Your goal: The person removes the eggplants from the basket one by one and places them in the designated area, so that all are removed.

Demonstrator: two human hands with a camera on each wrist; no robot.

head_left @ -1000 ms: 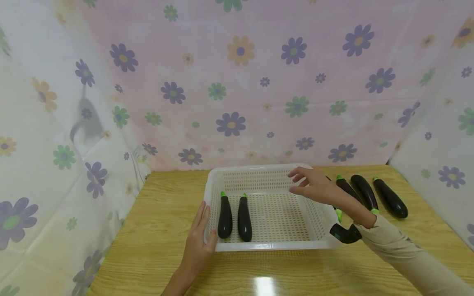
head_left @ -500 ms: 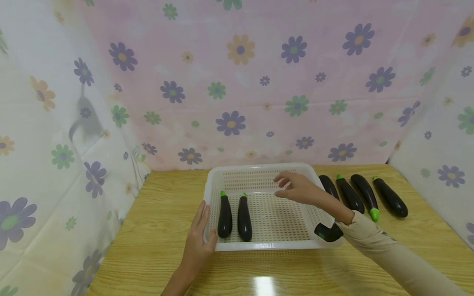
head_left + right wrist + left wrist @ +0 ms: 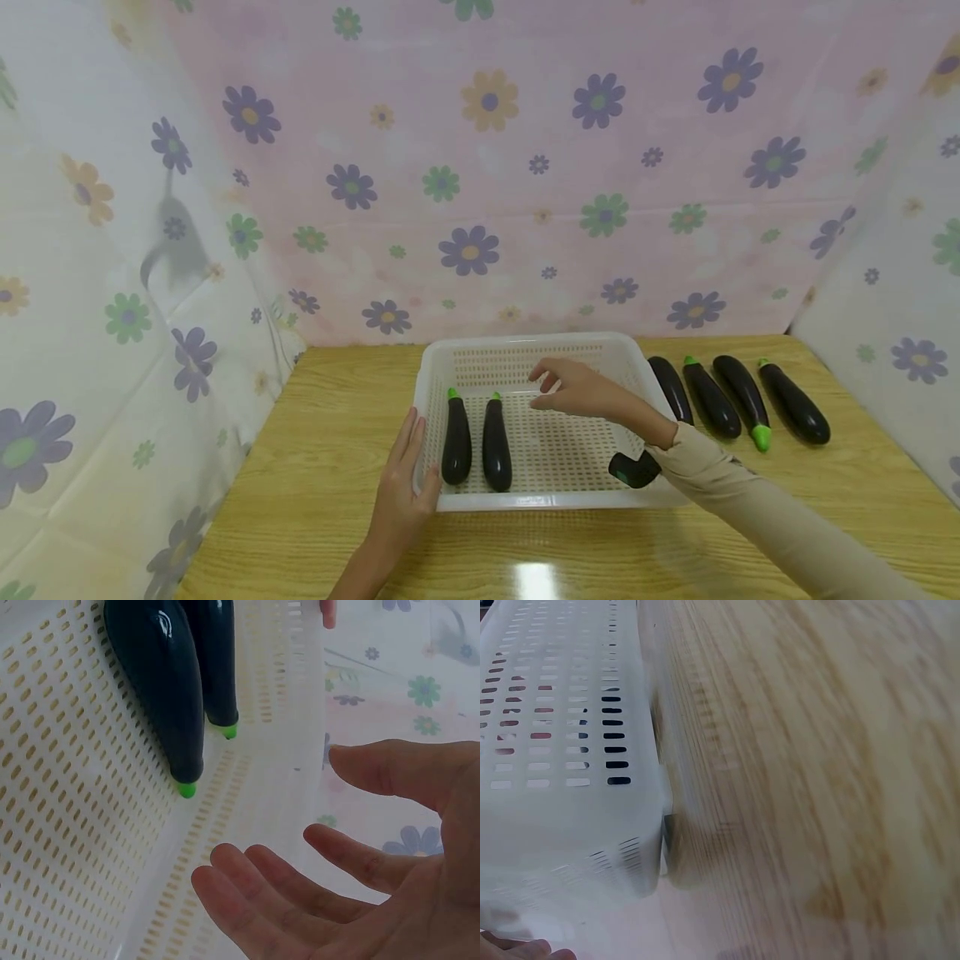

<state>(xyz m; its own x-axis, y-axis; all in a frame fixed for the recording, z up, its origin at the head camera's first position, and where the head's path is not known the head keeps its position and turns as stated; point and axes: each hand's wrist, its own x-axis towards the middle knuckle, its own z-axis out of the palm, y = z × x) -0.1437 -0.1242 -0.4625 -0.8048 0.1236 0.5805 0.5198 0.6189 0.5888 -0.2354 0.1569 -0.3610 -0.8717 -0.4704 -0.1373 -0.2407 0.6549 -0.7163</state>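
Observation:
A white perforated plastic basket (image 3: 555, 500) stands on the wooden table. Inside it, toward its left side, two dark eggplants with green stem ends lie side by side: the left eggplant (image 3: 456, 442) and the right eggplant (image 3: 496, 446). My left hand (image 3: 401, 492) rests against the basket's left side with fairly straight fingers, its thumb at the near left corner. Over the basket's right half hovers my right hand (image 3: 581, 390), fingers apart and loosely bent, holding nothing. The right wrist view shows its spread fingers (image 3: 281, 900) near both eggplants' green ends.
Several more eggplants lie in a row on the table right of the basket, among them a far-right eggplant (image 3: 795, 402) and one with its green end toward me (image 3: 741, 400). Flower-printed cloth (image 3: 487, 192) encloses the table at the back and sides.
My right hand has moved left, from the basket's right rim to over its interior, uncovering the eggplants on the right. The left hand and both eggplants in the basket have stayed put.

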